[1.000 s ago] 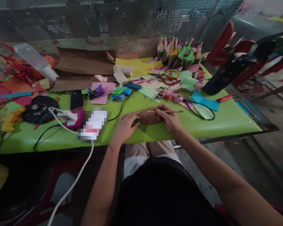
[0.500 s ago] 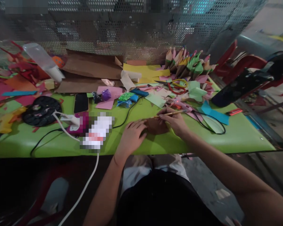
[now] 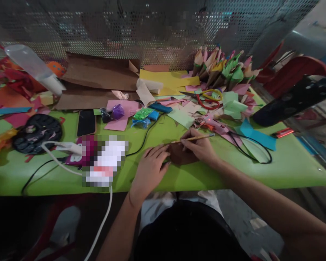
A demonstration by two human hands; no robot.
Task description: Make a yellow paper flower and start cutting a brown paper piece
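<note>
A pencil is pinched in my right hand, its blunt end pointing right. It slants low over a small piece of brown paper that lies at the front of the green table. My left hand rests flat on the paper's left side, fingers stretched out and thumb apart. Its fingertips come close to the pencil's left end, and whether they touch it I cannot tell. Behind my right hand lies a pink glue gun with a small red light on it.
Scissors and paper scraps lie behind the glue gun. Paper cones stand at the back right. Brown cardboard leans at the back. A dark phone, a black palette and a white cable are on the left. A dark bottle lies right.
The view has shifted slightly, so the table appears nearer and wider. Both hands keep to the brown paper, and the pencil now lies a little flatter in my right hand.
</note>
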